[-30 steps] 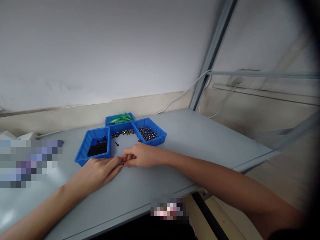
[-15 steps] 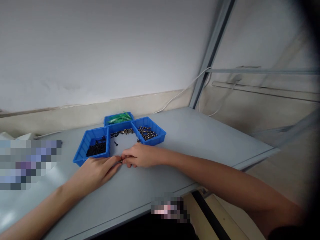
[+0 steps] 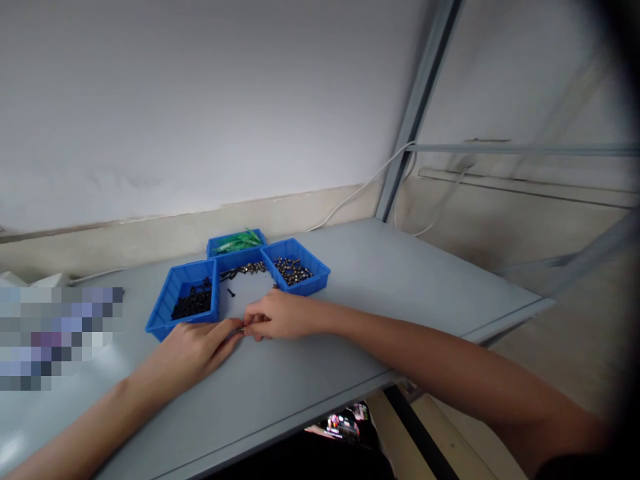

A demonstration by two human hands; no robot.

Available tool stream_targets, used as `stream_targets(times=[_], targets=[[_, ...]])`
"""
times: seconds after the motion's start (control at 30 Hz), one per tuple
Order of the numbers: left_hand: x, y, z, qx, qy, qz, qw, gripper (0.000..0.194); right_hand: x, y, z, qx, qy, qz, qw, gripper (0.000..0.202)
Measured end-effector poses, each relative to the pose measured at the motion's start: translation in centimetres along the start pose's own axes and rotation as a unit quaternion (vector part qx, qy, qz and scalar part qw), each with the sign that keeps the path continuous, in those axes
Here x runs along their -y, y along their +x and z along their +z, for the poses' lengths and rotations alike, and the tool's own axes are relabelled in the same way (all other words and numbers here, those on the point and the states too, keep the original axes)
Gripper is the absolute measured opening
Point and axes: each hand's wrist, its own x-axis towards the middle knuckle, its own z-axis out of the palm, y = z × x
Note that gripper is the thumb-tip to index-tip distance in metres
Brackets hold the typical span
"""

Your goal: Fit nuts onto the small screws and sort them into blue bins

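My left hand (image 3: 197,345) rests low over the grey table, its fingers pinched together. Against its fingertips come those of my right hand (image 3: 283,315), also closed in a pinch. Between them shows a tiny shiny metal part (image 3: 243,329), mostly hidden by the fingers; its exact kind is unclear. Just beyond the hands lies a single black screw (image 3: 231,293). On the left, a blue bin (image 3: 165,303) holds black screws (image 3: 193,303). The blue bin (image 3: 314,285) on the right contains small brass-coloured and dark metal fittings (image 3: 294,272).
A blue bin (image 3: 213,241) with green strips or bags (image 3: 240,241) stands at the back. Several metal pieces (image 3: 250,268) lie in front of it. A white cable (image 3: 345,200) runs by the wall. A lit phone screen (image 3: 345,423) shows below the table edge (image 3: 280,427).
The view has shifted slightly, so the bins and hands sit a little lower. Both hands stay together at the fingertips, with the right fingers slightly re-angled around the small part.
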Motion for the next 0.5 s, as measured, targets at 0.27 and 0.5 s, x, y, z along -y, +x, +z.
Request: stream_targets(times=[0.27,0.5], targets=[[-0.21,0.15,-0.27,0.004,0.009,-0.009,1.000,0.027,-0.43,0.02,0.44,-0.036,-0.063,-0.037,0.997,0.013],[-0.22,0.01,-0.41,0.000,0.021,-0.001,1.000,0.026,0.36,-0.29,-0.05,-0.015,-0.038,-0.013,0.999,0.021]])
